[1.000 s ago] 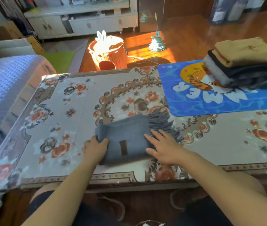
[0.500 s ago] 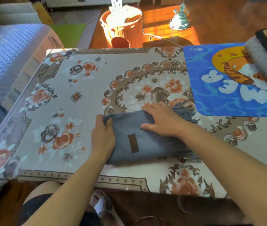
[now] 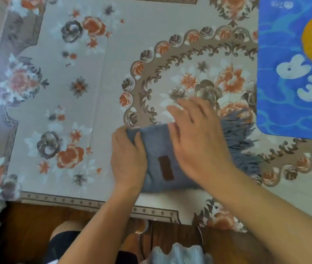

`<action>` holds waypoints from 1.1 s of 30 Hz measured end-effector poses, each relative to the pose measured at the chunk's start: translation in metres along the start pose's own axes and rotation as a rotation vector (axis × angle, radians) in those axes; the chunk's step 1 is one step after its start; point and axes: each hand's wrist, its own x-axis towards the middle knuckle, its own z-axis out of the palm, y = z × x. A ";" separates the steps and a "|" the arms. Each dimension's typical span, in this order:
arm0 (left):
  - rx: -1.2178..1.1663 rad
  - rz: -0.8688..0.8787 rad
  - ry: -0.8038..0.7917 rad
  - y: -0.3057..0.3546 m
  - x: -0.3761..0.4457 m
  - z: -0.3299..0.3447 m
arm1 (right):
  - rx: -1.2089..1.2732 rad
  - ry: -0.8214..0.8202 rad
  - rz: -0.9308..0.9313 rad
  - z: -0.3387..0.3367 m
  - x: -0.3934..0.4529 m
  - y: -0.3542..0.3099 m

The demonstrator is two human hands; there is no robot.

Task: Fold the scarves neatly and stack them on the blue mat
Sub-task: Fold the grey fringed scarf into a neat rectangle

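Folding step nearly done, by the look of it: grey scarf [image 3: 157, 147] lying as a compact bundle on the table [image 3: 98, 88], just left of the blue mat [image 3: 284, 115] and not yet on it. Brown label [image 3: 166, 168] facing up near the bundle's middle; fringe [image 3: 240, 134] spilling from the bundle's side toward the mat, stopping short of its edge.

Left hand [image 3: 128, 159] gripping the end of the bundle farthest from the mat, thumb on top and fingers curled round the edge. Right hand [image 3: 199, 138] laid flat over the mat-side half, fingers straight and spread, pressing rather than holding.

Likely next: tucking or squaring the loose fringe, then taking the bundle from both ends and carrying it across onto the mat. Calls for support underneath, since soft layers could slip open. No stack visible on the part of the mat in view.
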 end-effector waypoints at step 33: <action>-0.597 -0.530 -0.535 0.270 -0.098 -0.082 | 1.964 0.236 1.464 -0.176 -0.080 0.144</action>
